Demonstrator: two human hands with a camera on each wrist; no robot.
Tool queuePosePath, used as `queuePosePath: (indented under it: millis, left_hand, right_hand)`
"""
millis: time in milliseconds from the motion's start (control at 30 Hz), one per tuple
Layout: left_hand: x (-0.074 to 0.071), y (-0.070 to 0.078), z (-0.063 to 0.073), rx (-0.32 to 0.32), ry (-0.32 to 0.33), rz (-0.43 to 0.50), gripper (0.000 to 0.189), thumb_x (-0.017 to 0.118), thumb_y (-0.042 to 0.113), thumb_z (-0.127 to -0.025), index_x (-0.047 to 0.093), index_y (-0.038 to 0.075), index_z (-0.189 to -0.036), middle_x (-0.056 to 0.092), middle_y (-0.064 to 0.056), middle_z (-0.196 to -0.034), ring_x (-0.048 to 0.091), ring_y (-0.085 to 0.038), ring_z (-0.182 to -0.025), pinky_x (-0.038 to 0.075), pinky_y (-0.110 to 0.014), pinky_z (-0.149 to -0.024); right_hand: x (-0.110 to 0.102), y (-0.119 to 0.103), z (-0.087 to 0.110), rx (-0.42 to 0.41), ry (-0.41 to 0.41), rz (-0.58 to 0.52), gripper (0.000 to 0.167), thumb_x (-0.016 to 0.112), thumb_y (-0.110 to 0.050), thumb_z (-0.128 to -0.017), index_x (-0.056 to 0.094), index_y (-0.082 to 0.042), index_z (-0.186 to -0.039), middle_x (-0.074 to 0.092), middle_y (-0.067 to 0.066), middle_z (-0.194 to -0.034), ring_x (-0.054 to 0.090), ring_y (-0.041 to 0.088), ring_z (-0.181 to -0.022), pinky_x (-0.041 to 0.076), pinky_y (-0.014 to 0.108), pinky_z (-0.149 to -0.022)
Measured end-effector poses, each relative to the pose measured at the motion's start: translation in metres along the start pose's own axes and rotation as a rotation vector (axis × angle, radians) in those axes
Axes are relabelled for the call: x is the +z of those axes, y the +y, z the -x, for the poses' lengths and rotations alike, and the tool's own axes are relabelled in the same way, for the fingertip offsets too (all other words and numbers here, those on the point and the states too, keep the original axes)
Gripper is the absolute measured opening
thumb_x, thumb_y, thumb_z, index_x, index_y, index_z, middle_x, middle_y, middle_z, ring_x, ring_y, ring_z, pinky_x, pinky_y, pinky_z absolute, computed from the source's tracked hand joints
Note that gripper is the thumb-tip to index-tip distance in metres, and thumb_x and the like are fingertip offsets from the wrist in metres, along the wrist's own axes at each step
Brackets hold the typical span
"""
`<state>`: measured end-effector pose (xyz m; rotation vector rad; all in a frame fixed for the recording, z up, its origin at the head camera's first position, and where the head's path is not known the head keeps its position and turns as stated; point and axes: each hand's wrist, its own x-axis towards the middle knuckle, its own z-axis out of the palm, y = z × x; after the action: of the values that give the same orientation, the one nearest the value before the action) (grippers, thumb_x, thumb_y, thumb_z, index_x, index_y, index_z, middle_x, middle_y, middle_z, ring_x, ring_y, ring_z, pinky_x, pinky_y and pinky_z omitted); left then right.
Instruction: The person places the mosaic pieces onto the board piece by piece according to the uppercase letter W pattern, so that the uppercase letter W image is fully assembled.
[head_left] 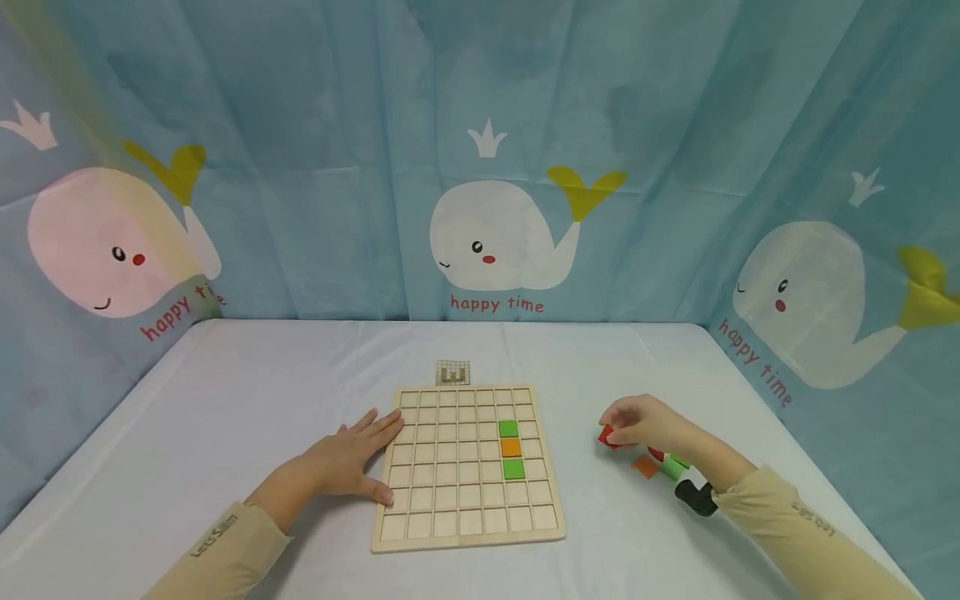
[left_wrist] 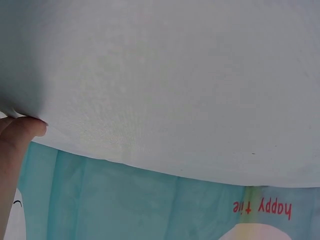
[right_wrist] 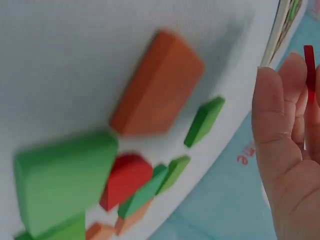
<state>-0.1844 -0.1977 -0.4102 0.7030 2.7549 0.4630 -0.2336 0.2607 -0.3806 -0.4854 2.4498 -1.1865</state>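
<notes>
A wooden grid board [head_left: 468, 542] lies on the table, with a green tile [head_left: 508, 428], an orange tile [head_left: 511, 448] and another green tile [head_left: 513, 469] in one column. My left hand [head_left: 341, 462] rests at the board's left edge, fingers straight and spread, the thumb lower on the rim. Only a bit of it, a finger [left_wrist: 22, 134], enters the left wrist view. To the right of the board, my right hand [head_left: 641, 423] pinches a red tile [head_left: 608, 437] between thumb and fingers. The right wrist view shows this red tile [right_wrist: 309, 72] edge-on.
Loose pieces lie under my right forearm: an orange tile [right_wrist: 157, 87], a green tile [right_wrist: 65, 180], a red tile [right_wrist: 127, 177] and several others. Behind the board is a small patterned card [head_left: 453, 372]. A whale-print curtain [head_left: 345, 208] backs the white table [head_left: 247, 383].
</notes>
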Motion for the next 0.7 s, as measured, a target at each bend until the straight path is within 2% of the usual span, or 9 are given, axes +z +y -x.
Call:
queuePosePath:
  millis: [167, 300, 467, 700]
  left_hand:
    - [0.0, -0.001, -0.001, -0.002, -0.005, -0.004, 0.113, 0.071, 0.066, -0.069, 0.028, 0.002, -0.152, 0.019, -0.014, -0.16, 0.014, -0.046, -0.143, 0.021, -0.071, -0.104]
    - [-0.001, 0.0, -0.001, -0.01, -0.014, -0.004, 0.113, 0.071, 0.066, -0.069, 0.027, 0.003, -0.152, 0.018, -0.013, -0.16, 0.013, -0.045, -0.144, 0.021, -0.071, -0.104]
    - [-0.003, 0.002, -0.001, -0.005, -0.009, -0.009, 0.113, 0.072, 0.064, -0.069, 0.028, 0.002, -0.152, 0.019, -0.014, -0.16, 0.014, -0.046, -0.143, 0.022, -0.071, -0.103]
    - [-0.002, 0.003, 0.001, -0.001, -0.016, -0.002, 0.112, 0.073, 0.063, -0.07, 0.028, 0.002, -0.152, 0.018, -0.014, -0.16, 0.014, -0.046, -0.143, 0.022, -0.071, -0.104]
  right_hand:
    - [0.009, -0.005, 0.003, 0.038, -0.005, -0.12, 0.024, 0.07, -0.001, -0.088, 0.063, 0.012, -0.107, 0.063, 0.006, -0.085, 0.063, 0.019, -0.078, 0.057, 0.034, -0.072]
    - [0.016, -0.009, 0.005, 0.077, -0.007, -0.195, 0.028, 0.074, -0.007, -0.086, 0.062, 0.01, -0.104, 0.064, 0.007, -0.083, 0.067, 0.021, -0.076, 0.058, 0.035, -0.073]
    - [0.023, -0.013, 0.005, 0.088, 0.015, -0.226, 0.027, 0.077, -0.011, -0.084, 0.062, 0.006, -0.099, 0.067, 0.008, -0.082, 0.068, 0.022, -0.076, 0.058, 0.037, -0.073]
    - [0.036, -0.017, 0.002, 0.077, -0.005, -0.291, 0.021, 0.072, -0.004, -0.087, 0.061, 0.009, -0.1, 0.068, 0.008, -0.081, 0.069, 0.021, -0.075, 0.058, 0.037, -0.073]
